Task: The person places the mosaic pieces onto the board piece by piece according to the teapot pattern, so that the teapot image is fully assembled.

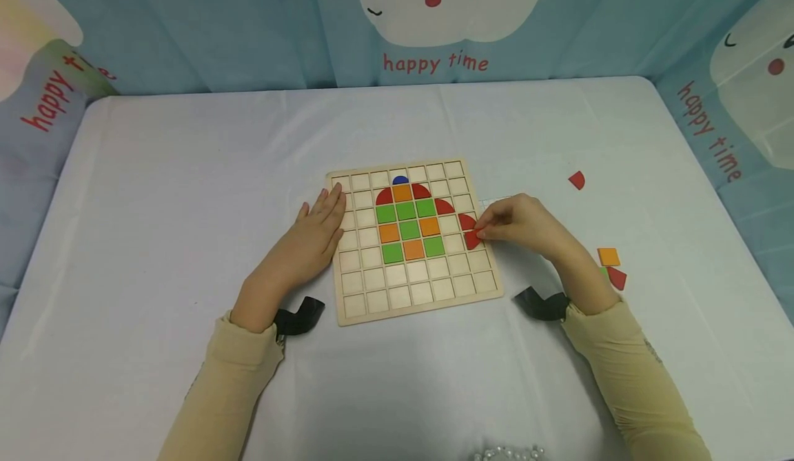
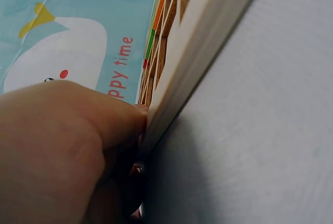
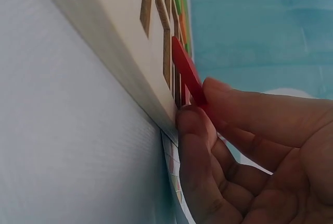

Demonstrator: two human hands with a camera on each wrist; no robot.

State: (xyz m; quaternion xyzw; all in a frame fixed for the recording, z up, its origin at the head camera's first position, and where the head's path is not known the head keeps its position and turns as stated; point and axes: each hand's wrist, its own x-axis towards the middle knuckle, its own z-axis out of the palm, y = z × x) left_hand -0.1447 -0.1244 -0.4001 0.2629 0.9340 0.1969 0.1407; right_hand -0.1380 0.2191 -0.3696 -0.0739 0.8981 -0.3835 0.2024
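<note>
A square wooden grid board (image 1: 366, 302) lies on the table, with green, orange, red and blue flat pieces in some of its cells. My left hand (image 1: 312, 237) rests along the board's left edge, fingers extended; in the left wrist view its thumb touches the rim. At the right edge, my right hand (image 1: 524, 225) pinches a red quarter-circle piece (image 3: 186, 70) between thumb and finger. That piece is tilted, with one end over a cell, as the right wrist view shows. Just above it another red quarter-circle (image 1: 466, 222) sits in the grid.
On the right lie a loose red quarter-circle (image 1: 577, 180), an orange square (image 1: 608, 257), another red piece (image 1: 617, 278) and a partly hidden green piece (image 1: 604, 271). A printed sheet (image 1: 494, 201) shows under the right hand. White beads (image 1: 509, 454) lie at the front edge.
</note>
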